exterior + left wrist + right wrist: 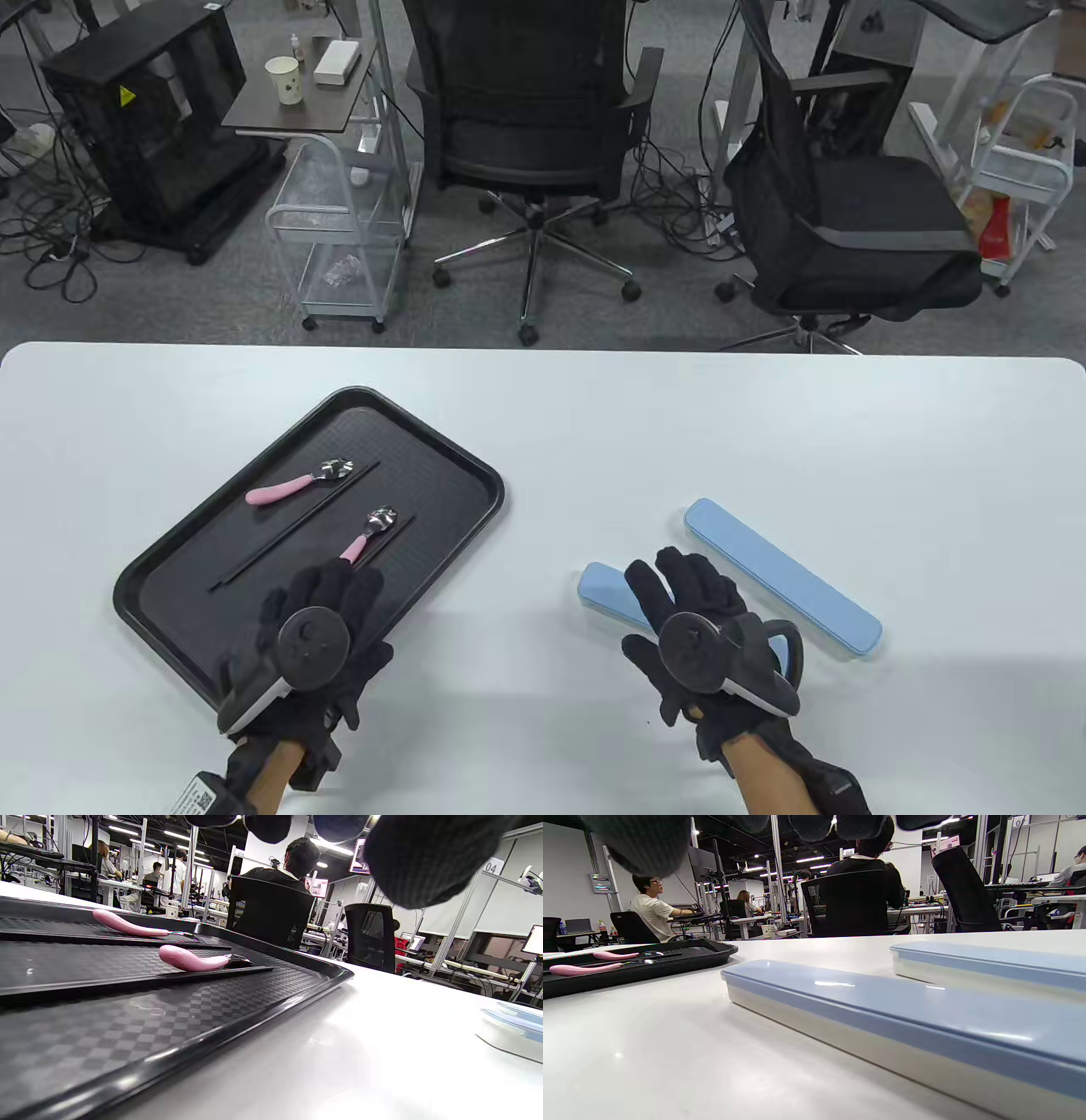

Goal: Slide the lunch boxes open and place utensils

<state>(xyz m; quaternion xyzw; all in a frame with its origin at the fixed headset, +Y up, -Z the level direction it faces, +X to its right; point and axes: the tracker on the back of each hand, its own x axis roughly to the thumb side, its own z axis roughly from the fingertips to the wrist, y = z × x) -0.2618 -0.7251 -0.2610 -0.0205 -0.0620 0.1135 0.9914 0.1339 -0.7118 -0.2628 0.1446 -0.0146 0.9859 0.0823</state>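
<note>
Gloved hands are hovering over a white table (594, 424) where two blue lunch boxes are lying closed and side by side. The nearer lunch box (607, 590) is sitting partly under the right hand (704, 632), which is spreading its fingers loosely above the lid and gripping nothing; in the right wrist view that same box (882, 1014) is stretching across the foreground, its blue lid resting on a pale base. The farther lunch box (780, 573) is lying just beyond it, apart from the hand, running diagonally toward the table's right side.

To the left, a black tray (170, 552) is sitting at an angle, holding the utensils. Two pink-handled spoons are lying on it: one spoon (301, 484) toward the tray's far side, a second spoon (369, 533) closer to the person. A long black chopstick (297, 526) is lying between them, and another dark stick is showing just beside the second spoon. The left hand (318, 632) is hanging over the tray's near corner, fingers relaxed and released, its fingertips close to the second spoon's handle; whether they are touching it cannot be told. Office chairs are standing beyond the table.
</note>
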